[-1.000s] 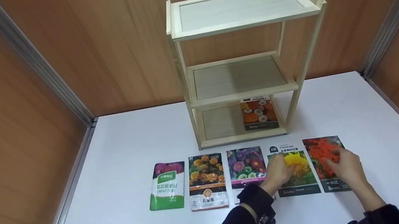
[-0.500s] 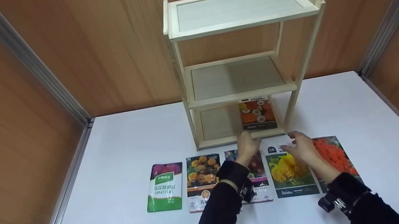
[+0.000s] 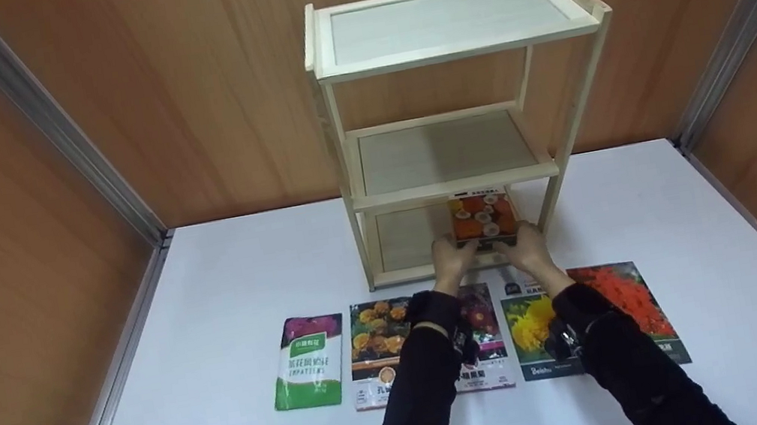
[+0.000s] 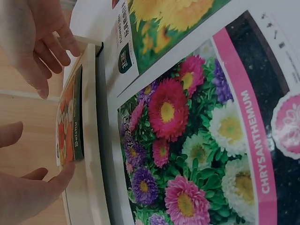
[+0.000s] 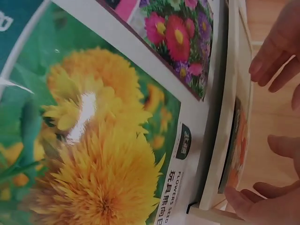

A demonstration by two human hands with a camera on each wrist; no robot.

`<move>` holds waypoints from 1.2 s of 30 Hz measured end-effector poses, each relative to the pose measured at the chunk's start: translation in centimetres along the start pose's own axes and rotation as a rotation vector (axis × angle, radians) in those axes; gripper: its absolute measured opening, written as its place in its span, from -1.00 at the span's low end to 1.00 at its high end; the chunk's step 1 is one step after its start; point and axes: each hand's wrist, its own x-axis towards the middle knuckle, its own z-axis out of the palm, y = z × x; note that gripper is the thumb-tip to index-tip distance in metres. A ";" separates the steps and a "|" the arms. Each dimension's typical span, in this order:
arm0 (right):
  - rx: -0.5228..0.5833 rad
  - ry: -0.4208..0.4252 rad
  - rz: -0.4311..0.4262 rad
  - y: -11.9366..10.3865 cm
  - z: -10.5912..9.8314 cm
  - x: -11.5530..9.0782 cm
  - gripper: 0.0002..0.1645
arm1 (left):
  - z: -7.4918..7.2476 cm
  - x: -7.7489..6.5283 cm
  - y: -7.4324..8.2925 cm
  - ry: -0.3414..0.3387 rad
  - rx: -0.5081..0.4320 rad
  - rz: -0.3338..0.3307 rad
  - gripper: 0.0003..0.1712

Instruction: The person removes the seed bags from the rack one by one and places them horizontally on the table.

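Note:
An orange-flowered seed packet [image 3: 481, 215] lies on the bottom shelf board [image 3: 407, 238], toward its right side. My left hand [image 3: 450, 259] is at the packet's lower left, and my right hand [image 3: 528, 248] is at its lower right. In the left wrist view, a fingertip of the left hand [image 4: 35, 194] reaches the near end of the seed packet [image 4: 72, 126]. The right wrist view has the right hand [image 5: 274, 201] with a fingertip right at the packet's corner. Fingers of both hands are loosely extended, not curled round it.
A pale wooden three-tier shelf [image 3: 448, 53] stands on the white table [image 3: 231, 289]. Before it lie a green-and-white packet [image 3: 309, 364], a marigold packet [image 3: 375, 334], a chrysanthemum packet [image 3: 479, 310], a yellow-flower packet [image 3: 531, 325] and a red-flower packet [image 3: 627, 295]. Wood-grain panels enclose the table.
Both hands have moved from above the yellow- and red-flower packets forward to the bottom shelf, ending on either side of the orange-flowered packet. The row of packets stays in place.

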 end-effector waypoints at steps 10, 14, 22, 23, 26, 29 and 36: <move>0.069 0.030 0.039 5.6 4.6 5.8 -0.11 | -2.2 -3.2 4.5 -0.086 -0.113 -0.179 -0.48; 0.165 0.022 0.102 8.5 6.9 9.1 -0.06 | 0.0 -0.1 -0.1 -0.136 -0.168 -0.083 -0.44; 0.442 -0.166 0.353 -1.3 1.5 2.8 -0.16 | -1.8 -1.3 2.6 -0.195 -0.269 -0.098 -0.38; 0.468 -0.177 0.365 -1.7 1.1 2.5 -0.14 | -2.5 -2.0 3.8 -0.183 -0.278 -0.102 -0.38; 0.546 -0.192 0.414 -2.0 0.3 2.2 -0.09 | -3.7 -3.1 6.1 -0.166 -0.313 -0.159 -0.33; 0.636 -0.193 0.459 -1.8 -0.1 2.2 -0.08 | -2.8 -1.6 4.2 -0.114 -0.214 -0.129 -0.31; 0.511 -0.244 0.475 -1.1 -0.1 2.1 -0.13 | 2.8 7.8 -7.9 -0.044 0.470 0.037 -0.37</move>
